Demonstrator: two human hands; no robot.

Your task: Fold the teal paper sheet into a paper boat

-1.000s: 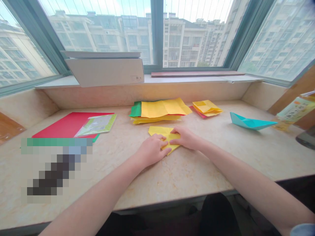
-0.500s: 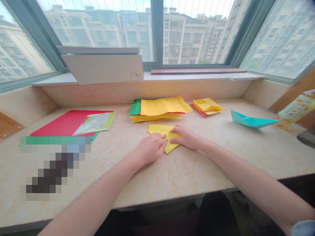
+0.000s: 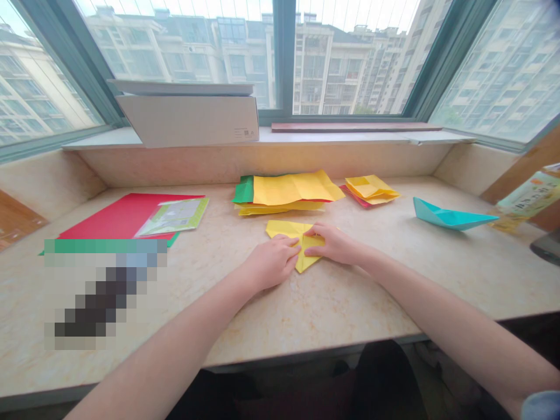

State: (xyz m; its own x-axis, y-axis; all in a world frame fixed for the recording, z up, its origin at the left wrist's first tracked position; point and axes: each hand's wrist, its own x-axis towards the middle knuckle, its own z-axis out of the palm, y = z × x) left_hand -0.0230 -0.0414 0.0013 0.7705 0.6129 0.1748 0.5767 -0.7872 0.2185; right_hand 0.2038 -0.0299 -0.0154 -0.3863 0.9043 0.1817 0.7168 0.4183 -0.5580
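Observation:
A folded sheet of yellow paper [image 3: 283,228] lies on the tabletop in front of me, its near corner pointing toward me. My left hand [image 3: 275,262] presses on its left part, fingers bent and close together. From the right, my right hand [image 3: 335,242] holds the paper, with thumb and fingers curved on it near the middle crease. The fingertips of both hands almost meet at that crease. Parts of the paper are hidden beneath the hands. Just behind it sits a stack of yellow and green paper [image 3: 293,188].
Folded yellow and red papers [image 3: 371,188] lie back right, near a turquoise paper boat [image 3: 452,216] and a bottle [image 3: 529,195]. At left are red sheets [image 3: 114,217] under a clear packet [image 3: 175,217], and a blurred-out patch [image 3: 98,300]. A white box [image 3: 196,119] stands on the windowsill.
The whole view has shifted slightly, so everything appears a little further right. Both hands stay on the yellow paper in nearly the same pose.

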